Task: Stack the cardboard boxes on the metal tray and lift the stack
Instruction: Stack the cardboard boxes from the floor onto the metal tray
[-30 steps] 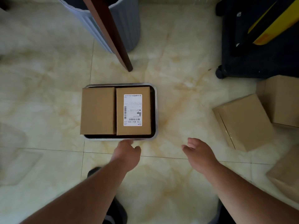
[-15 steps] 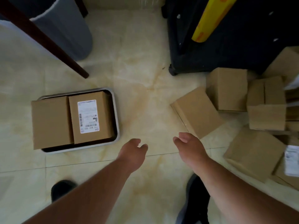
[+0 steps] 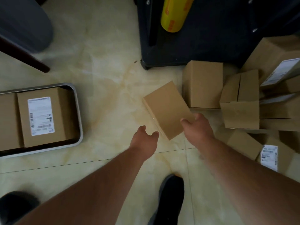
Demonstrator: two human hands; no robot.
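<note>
The metal tray [image 3: 79,120] lies on the floor at the left edge, holding two cardboard boxes side by side: a plain one [image 3: 8,120] and a labelled one [image 3: 43,116]. A plain cardboard box [image 3: 165,109] lies tilted on the floor in the middle. My right hand [image 3: 197,127] reaches its near right corner, fingers spread over the edge; whether it touches is unclear. My left hand [image 3: 144,138] hovers open just left of that box's near corner, holding nothing.
A pile of several cardboard boxes [image 3: 240,101] fills the right side, some with white labels. A dark wheeled cart [image 3: 203,38] with a yellow roll [image 3: 175,13] stands behind. A grey bin [image 3: 24,25] and a dark wooden leg [image 3: 24,57] are upper left. My shoes [image 3: 170,197] are below.
The view has swung right, away from the tray. Both hands have moved forward to the loose box in the middle, the right one now at its corner.
</note>
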